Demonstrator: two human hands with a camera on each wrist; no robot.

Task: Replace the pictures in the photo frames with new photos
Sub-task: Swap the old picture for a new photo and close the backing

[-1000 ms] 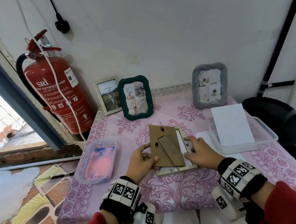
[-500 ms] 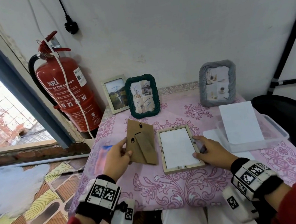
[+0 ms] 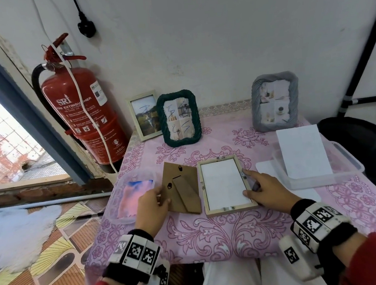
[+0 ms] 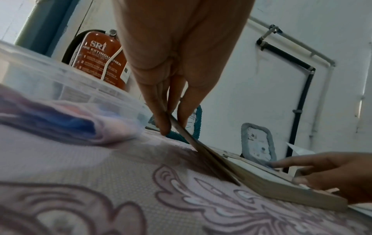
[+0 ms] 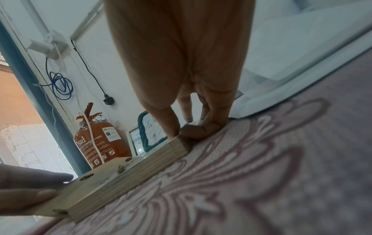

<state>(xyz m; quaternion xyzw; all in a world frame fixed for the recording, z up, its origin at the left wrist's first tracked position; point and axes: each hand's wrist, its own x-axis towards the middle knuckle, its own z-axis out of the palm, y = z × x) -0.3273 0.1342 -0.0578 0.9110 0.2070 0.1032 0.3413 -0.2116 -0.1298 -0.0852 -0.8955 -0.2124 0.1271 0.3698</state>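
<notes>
A pale wooden photo frame lies face down on the pink tablecloth, with the white back of a picture showing inside it. My left hand pinches the left edge of the brown backing board with its stand. The board is tilted, and its right edge rests on the cloth beside the frame. In the left wrist view my fingers clamp the board. My right hand rests on the frame's right rail, index finger straight and thumb on the wood.
Three filled frames stand by the wall: a small white one, a green rope one and a grey one. A clear tub on the right holds white sheets. A clear container with a pink-blue picture sits left. A fire extinguisher stands beyond the table's left edge.
My left hand lifted the backing board off the frame and carried it left, uncovering the white picture back. The board now leans on the cloth beside the frame. The right hand stayed on the frame.
</notes>
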